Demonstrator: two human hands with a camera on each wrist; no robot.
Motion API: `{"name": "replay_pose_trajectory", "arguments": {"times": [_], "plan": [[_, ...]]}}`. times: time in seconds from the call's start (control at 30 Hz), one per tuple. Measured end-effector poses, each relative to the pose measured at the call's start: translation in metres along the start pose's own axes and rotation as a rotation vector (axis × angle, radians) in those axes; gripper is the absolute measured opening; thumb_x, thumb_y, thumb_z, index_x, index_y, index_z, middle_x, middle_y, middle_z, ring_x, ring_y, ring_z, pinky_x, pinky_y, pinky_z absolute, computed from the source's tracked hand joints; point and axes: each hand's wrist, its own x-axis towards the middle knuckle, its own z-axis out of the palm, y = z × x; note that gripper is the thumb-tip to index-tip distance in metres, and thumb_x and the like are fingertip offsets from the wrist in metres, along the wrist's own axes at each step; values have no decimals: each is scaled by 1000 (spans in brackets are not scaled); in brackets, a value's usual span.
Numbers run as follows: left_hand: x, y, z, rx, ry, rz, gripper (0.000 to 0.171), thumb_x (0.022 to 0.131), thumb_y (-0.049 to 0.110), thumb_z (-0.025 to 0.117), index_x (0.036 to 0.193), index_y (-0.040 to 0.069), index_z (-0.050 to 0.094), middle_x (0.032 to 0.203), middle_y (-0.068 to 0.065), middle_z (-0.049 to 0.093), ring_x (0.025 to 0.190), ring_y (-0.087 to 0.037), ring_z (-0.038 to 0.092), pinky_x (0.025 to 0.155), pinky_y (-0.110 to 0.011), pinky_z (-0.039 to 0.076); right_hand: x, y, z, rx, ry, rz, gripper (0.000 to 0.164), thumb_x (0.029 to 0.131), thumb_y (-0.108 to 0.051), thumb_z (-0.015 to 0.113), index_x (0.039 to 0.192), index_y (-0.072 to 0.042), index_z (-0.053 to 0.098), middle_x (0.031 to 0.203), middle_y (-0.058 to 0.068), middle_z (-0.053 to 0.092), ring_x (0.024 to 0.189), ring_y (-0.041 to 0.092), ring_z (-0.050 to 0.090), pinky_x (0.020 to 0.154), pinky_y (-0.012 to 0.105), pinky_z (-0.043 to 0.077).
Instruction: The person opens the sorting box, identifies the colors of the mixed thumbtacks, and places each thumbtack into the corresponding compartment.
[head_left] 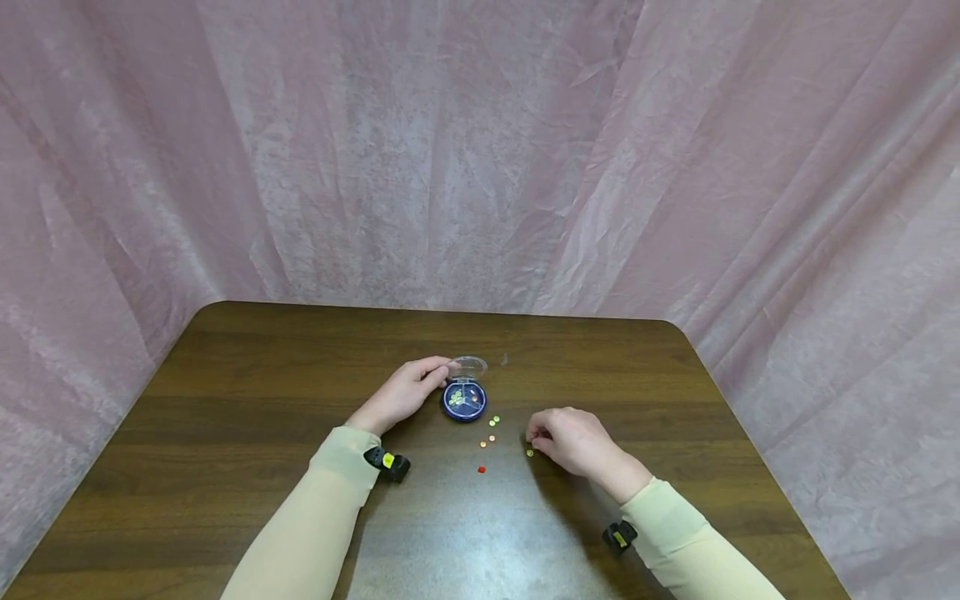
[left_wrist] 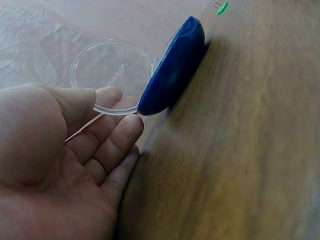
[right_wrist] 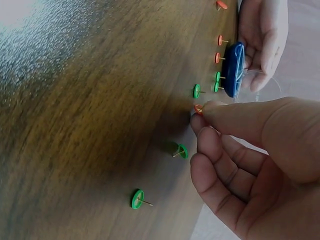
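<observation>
A round blue case with a divided inside lies on the table, its clear lid raised. My left hand holds the lid's edge between thumb and fingers. Several green thumbtacks show inside the case. My right hand, low over the table to the right, pinches an orange thumbtack between thumb and index finger. Around it in the right wrist view are a green thumbtack and another green thumbtack lying tipped, its pin pointing to the side.
Between the hands lie more loose thumbtacks: green ones, orange ones and a red one. Another green thumbtack sits nearer the right wrist. Pink curtains hang behind the brown wooden table.
</observation>
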Motion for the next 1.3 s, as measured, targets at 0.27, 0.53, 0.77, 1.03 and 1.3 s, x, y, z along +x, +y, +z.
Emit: {"name": "replay_pose_trajectory", "arguments": {"times": [0.27,0.53,0.77,1.03,1.3], "plan": [[0,1,-1,-9,-9,0,33,106,35,47,131,23,65,128,10,63,115,-12,59,97,-31,46,0,2,2,-3,33,16,13,85,-18,76,81,-27,67,78,-17,61,71,4,56,63,30,47],[-1,3,-2,12,6,-14,32,106,37,46,130,28,65,125,12,63,111,-11,59,96,-34,46,-3,1,-3,-19,49,5,12,84,-21,78,80,-27,68,78,-17,59,71,4,55,63,29,47],[-1,2,0,9,0,-31,31,106,36,47,130,29,65,125,12,63,112,-11,58,97,-35,45,-4,-2,1,-86,82,-41,17,82,-21,78,75,-26,63,73,-17,55,65,5,52,58,29,45],[0,1,0,-5,-6,-15,34,106,39,47,132,26,64,127,11,63,114,-11,58,98,-34,46,-1,-4,1,-43,117,-14,19,84,-24,75,75,-29,59,71,-18,50,64,3,48,58,26,42],[0,-1,-1,-9,3,-6,32,105,40,48,129,29,65,124,11,64,110,-13,59,96,-35,46,5,-16,-13,591,-10,49,9,95,-30,68,91,-22,68,77,-7,61,69,11,57,66,30,49]]}}
